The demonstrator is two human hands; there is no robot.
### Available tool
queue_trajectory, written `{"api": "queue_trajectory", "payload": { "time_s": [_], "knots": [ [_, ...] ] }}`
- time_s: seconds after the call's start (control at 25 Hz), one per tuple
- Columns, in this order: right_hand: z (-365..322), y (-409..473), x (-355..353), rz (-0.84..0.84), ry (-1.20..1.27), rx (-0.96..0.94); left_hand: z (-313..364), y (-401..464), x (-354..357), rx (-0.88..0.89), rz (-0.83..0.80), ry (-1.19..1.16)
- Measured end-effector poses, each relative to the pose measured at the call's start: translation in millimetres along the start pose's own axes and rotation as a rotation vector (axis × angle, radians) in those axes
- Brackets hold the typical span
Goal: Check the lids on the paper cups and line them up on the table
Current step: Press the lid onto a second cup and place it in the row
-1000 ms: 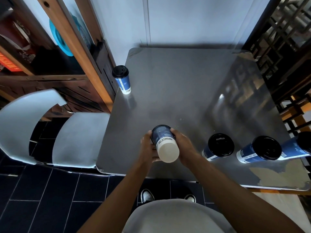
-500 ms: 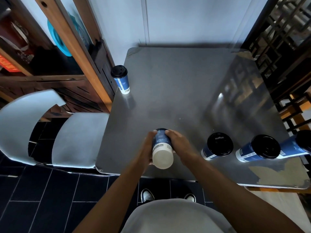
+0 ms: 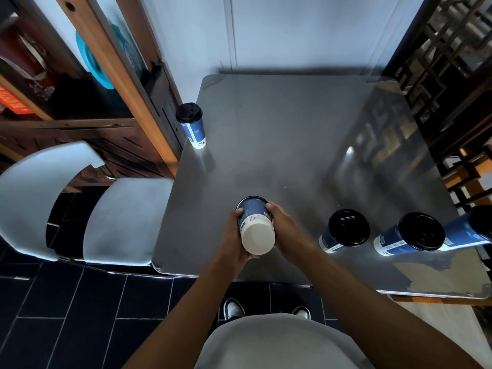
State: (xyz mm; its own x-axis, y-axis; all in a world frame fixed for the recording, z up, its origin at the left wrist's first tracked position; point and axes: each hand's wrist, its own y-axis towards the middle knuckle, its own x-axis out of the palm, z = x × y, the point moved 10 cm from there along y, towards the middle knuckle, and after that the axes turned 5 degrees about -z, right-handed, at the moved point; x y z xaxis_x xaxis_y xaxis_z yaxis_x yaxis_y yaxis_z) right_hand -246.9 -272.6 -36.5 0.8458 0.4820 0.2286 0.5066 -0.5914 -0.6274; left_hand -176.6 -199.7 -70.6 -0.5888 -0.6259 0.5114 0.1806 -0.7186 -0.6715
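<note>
Grey and glossy, the table (image 3: 292, 134) is reflecting the dark lattice screen (image 3: 439, 62) that is standing along its right side, and a pale wall (image 3: 292, 30) is closing off the far end. I am standing at the near edge, looking down past my light shirt (image 3: 279, 344) at my shoes (image 3: 234, 308) on the dark floor tiles (image 3: 66, 315).

I am holding one cup (image 3: 255, 225) in both hands over the near part of the table, tipped over so that its white base is pointing up at me and its lid end is facing down and away. My left hand (image 3: 235, 237) is wrapping round its left side with the fingers curled, and my right hand (image 3: 286, 233) is gripping its right side, fingertips lying on the blue wall near the far end. Whether the lid end is touching the table I cannot tell.

To my right, three lidded cups (image 3: 346, 230) are standing in a row near the front edge, each just beside the next, the last one being cut off by the frame. A fifth cup (image 3: 192, 125) is standing alone at the far left edge, well apart from the others. Beyond that edge, a white chair (image 3: 80, 209) is sitting beside a wooden shelf (image 3: 93, 75).
</note>
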Motion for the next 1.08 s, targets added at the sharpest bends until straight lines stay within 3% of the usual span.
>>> {"api": "queue_trajectory", "payload": {
  "time_s": [0.16,0.32,0.44,0.56,0.68,0.76,0.88,1.08],
  "knots": [
    [-6.0,0.3,1.8,0.013,-0.026,-0.043,3.7,-3.4,-2.8,0.002,0.036,-0.035],
    [-18.1,-0.8,-4.6,0.045,-0.213,-0.062,38.1,-4.5,-15.3,0.213,0.19,0.237],
    [-31.1,-2.1,-8.1,0.05,-0.317,-0.113,44.3,-5.7,-7.0,0.209,0.185,0.211],
    [-36.0,-3.5,-2.0,-0.008,-0.266,-0.141,44.9,-1.3,-5.3,0.254,0.08,0.122],
    [-30.3,-3.0,-6.9,0.003,-0.126,-0.093,36.0,-1.8,-6.1,0.174,0.011,0.045],
    [-24.3,-4.2,-5.7,-0.008,-0.056,-0.057,30.8,5.0,-12.9,0.122,0.072,-0.031],
    [-20.5,-6.9,-3.3,0.002,-0.044,-0.026,26.7,6.3,-11.2,0.071,0.11,0.038],
    [-23.1,-0.1,-7.3,0.01,-0.039,-0.042,28.6,-1.3,-8.3,0.155,0.105,0.127]
  ]
}}
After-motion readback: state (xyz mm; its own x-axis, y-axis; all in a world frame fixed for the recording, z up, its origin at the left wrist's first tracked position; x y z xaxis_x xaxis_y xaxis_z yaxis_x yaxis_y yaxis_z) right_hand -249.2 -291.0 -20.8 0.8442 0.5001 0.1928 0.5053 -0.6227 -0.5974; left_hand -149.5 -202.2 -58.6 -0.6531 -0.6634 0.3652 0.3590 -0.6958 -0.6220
